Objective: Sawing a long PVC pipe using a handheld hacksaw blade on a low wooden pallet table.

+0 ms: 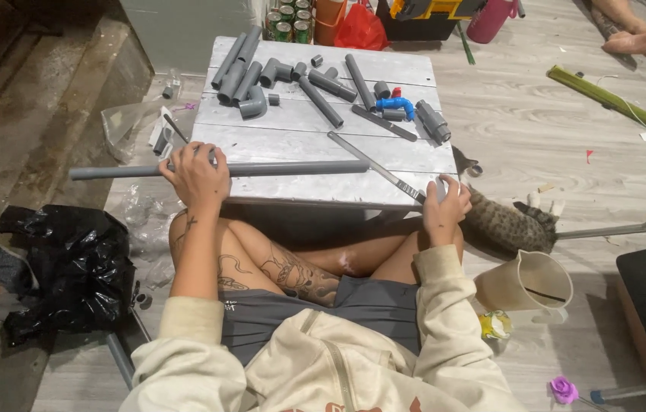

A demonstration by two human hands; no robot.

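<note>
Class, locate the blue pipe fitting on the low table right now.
In the head view, the blue pipe fitting lies on the right half of the grey table, among grey pipe pieces, far from both hands.

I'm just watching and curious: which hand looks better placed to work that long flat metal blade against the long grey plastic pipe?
Probably the right hand: it already grips the near end of the long flat metal blade at the grey wooden table's edge. The left hand is pressed on the long grey plastic pipe, steadying it.
</note>
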